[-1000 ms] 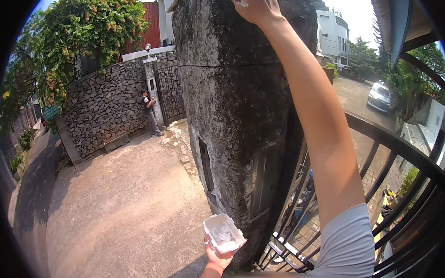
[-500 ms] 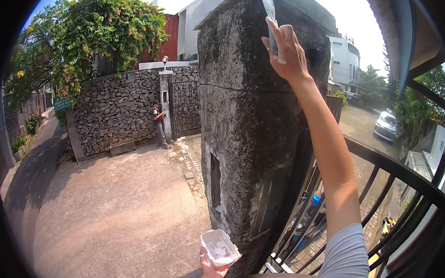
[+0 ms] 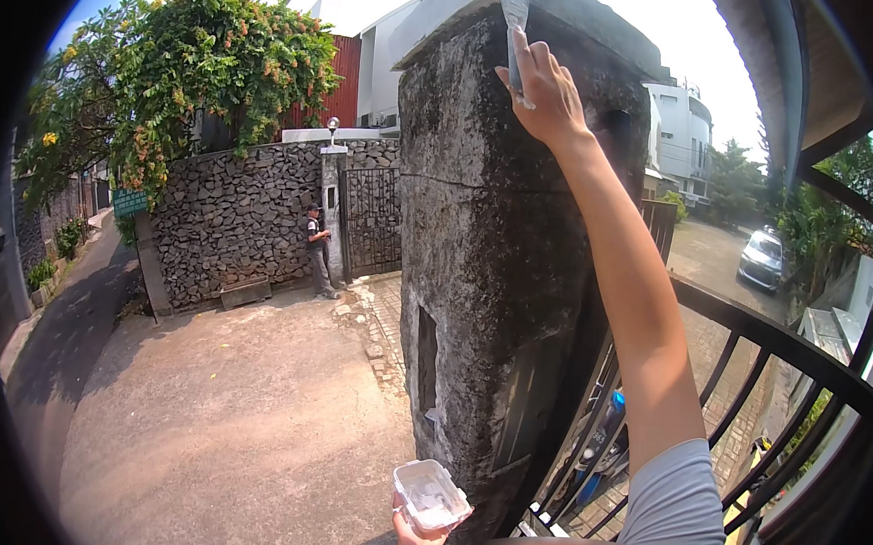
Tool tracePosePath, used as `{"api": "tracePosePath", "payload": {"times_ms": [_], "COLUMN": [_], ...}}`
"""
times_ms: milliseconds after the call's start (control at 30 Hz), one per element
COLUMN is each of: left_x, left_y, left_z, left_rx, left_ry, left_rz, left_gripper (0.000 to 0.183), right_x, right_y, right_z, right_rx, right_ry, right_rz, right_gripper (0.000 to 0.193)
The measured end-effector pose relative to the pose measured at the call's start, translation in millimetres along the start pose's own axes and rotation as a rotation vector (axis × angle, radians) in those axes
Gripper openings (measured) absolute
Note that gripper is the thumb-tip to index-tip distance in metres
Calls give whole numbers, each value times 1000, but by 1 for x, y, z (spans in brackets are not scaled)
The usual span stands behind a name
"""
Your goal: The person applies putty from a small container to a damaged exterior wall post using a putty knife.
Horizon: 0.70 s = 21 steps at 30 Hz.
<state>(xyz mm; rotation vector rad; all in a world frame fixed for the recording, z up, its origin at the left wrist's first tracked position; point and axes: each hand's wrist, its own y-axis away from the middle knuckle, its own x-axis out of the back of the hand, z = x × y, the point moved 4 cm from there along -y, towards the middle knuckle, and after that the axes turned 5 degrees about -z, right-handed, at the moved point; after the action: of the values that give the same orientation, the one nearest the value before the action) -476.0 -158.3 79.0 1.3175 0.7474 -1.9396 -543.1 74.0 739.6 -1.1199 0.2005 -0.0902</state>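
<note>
My right hand (image 3: 545,87), raised high at the end of an outstretched arm, is closed round the handle of a putty knife (image 3: 515,5). White smears show on the fingers and the tool. The blade lies against the corner of the grey ledge (image 3: 588,31) that caps a weathered concrete pillar (image 3: 497,217). Low down, beside the pillar's base, my left hand (image 3: 413,538) holds a clear plastic tub (image 3: 431,493) from below. White paste coats the inside of the tub.
A black metal railing (image 3: 774,348) runs right of the pillar, with a parked silver car (image 3: 762,257) beyond. Across the paved ground (image 3: 235,420), a person (image 3: 318,251) stands by a stone wall (image 3: 234,225) and a dark gate (image 3: 371,221). A leafy tree (image 3: 202,67) overhangs the wall.
My right hand has moved a little left and up, bringing the putty knife to the ledge's corner. The tub has dropped slightly in view, and the whole scene has shifted a little.
</note>
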Motion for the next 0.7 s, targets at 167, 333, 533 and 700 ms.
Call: {"api": "tracePosePath", "payload": {"times_ms": [167, 333, 533, 700], "left_x": [-5, -5, -4, -6], "left_y": [8, 10, 14, 12], "left_z": [2, 2, 2, -2], "left_rx": [48, -3, -53, 7], "left_ry": [15, 77, -29, 112], "left_rz": [35, 35, 36, 103], "left_gripper": [84, 78, 84, 78], "right_x": [15, 30, 12, -2], "right_y": [39, 21, -13, 9], "right_z": [-10, 12, 23, -3], "right_rx": [47, -79, -63, -54], "right_ry": [14, -6, -2, -80], "right_rz": [-35, 137, 45, 53], "right_gripper": [57, 60, 57, 56]}}
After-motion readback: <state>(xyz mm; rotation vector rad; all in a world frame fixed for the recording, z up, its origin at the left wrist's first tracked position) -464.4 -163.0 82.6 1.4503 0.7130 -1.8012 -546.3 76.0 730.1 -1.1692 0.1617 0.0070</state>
